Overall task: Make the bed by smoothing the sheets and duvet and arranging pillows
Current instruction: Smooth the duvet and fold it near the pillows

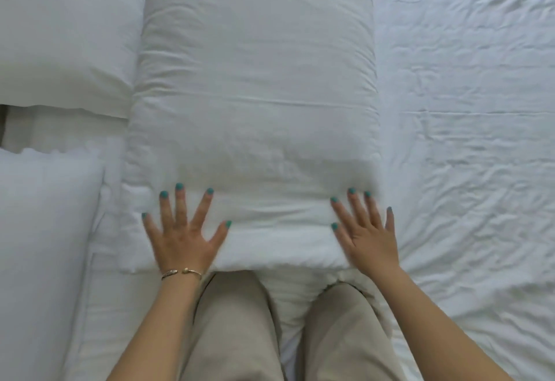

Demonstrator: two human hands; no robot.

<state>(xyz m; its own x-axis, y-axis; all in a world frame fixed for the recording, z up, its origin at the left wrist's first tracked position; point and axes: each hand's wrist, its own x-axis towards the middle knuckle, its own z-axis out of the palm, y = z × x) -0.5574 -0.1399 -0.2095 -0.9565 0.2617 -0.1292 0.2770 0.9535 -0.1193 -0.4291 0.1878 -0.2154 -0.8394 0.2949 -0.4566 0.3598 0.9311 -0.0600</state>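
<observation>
A long white pillow (255, 104) lies lengthwise down the middle of the bed, on a wrinkled white sheet (468, 110). Both hands press flat on the pillow's near end: the left hand (184, 230) with fingers spread wide, a thin bracelet (181, 273) at its wrist, and the right hand (368, 230) at the near right corner, fingers straight and a little closer together, slightly blurred. The person's knees in beige trousers (237, 329) touch the pillow's near edge. To the left lie two more white pillows, a far pillow (66, 35) and a near pillow (42, 245), with what may be the headboard showing between them.
</observation>
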